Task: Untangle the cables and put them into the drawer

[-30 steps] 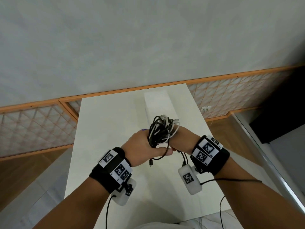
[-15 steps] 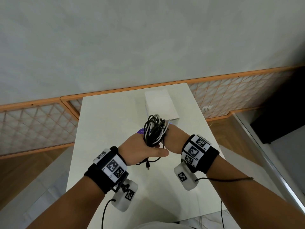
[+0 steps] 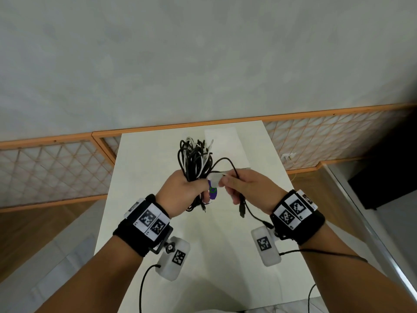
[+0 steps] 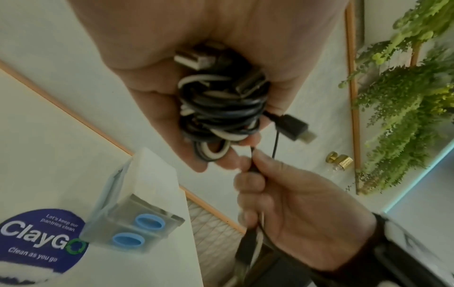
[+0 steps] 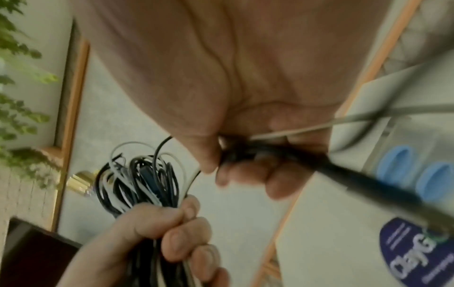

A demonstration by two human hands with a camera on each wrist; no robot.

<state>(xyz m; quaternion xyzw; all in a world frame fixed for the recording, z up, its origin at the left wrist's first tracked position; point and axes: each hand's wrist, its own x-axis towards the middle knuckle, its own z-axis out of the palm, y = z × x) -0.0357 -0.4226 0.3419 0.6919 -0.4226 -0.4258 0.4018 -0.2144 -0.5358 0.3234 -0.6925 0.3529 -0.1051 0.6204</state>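
Observation:
My left hand (image 3: 182, 193) grips a tangled bundle of black and white cables (image 3: 195, 158) above the white table (image 3: 140, 177); its loops stick up past the fist, and the fingers wrap the bundle (image 4: 221, 116) in the left wrist view. My right hand (image 3: 243, 186) pinches a black cable (image 3: 228, 160) and a white one pulled out of the bundle to the right, with a black plug (image 3: 242, 210) hanging below it. A small translucent drawer box with two blue ring handles (image 4: 132, 227) stands on the table (image 4: 36, 136).
A round purple "ClayGo" sticker (image 4: 41, 240) lies on the table beside the drawer box. The table's far edge meets an orange-trimmed lattice panel (image 3: 56, 172) and a grey wall. Wood floor lies on both sides, with a dark cabinet (image 3: 388, 172) at right.
My hands have moved apart. The right hand came off the bundle and drew a black and a white cable out to the right, while the left keeps gripping the bundle.

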